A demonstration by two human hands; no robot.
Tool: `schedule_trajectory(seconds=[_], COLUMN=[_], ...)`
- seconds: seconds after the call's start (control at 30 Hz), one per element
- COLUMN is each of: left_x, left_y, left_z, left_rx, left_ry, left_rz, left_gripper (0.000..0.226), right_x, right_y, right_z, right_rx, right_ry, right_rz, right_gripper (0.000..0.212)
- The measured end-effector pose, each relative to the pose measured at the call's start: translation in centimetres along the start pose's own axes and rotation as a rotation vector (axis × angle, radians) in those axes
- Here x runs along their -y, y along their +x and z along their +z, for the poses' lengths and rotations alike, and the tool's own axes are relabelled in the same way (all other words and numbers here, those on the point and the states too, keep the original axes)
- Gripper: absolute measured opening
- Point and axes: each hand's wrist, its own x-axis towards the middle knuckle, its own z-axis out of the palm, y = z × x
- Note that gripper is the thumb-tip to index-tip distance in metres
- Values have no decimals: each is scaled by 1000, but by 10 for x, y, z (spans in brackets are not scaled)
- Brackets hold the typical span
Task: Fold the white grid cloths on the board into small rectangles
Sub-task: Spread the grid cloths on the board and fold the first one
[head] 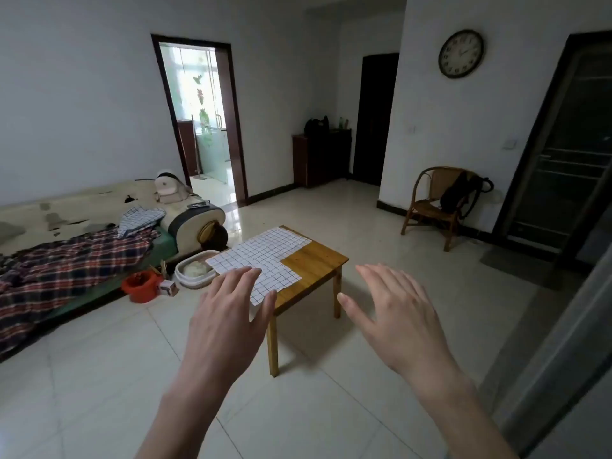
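Both hands, left (pixel 228 313) and right (pixel 397 318), reach forward, fingers spread, each grip empty.

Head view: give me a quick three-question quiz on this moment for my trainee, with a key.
1. True or false: the left hand is gripping a corner of the white grid cloth.
2. Which part of the wooden table top is bare? A) the corner nearest the wicker chair B) the corner nearest the sofa C) none
3. Fill in: the fingers of the right hand are ____ and hold nothing.

Key: 1 false, both hands are open in the air in front of the table; 2 A; 3 straight.
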Motion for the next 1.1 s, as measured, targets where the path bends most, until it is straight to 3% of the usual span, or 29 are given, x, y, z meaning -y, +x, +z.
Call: schedule_trajectory(seconds=[0.27,0.67,1.1], left_x=[-22,-42,-11], left_y=[90,198,323], left_z=[57,135,234], left_rx=[-4,8,24], left_ry=[-9,24,40], left_rz=[6,-77,-110], left_gripper=[66,76,66], right_x=[-60,-126,-159], right_y=[92,218,360], right_z=[36,83,155], right_rx=[-82,-29,-16], right_ry=[2,22,37], right_rz=[-10,-35,-82], right_gripper=[83,80,73])
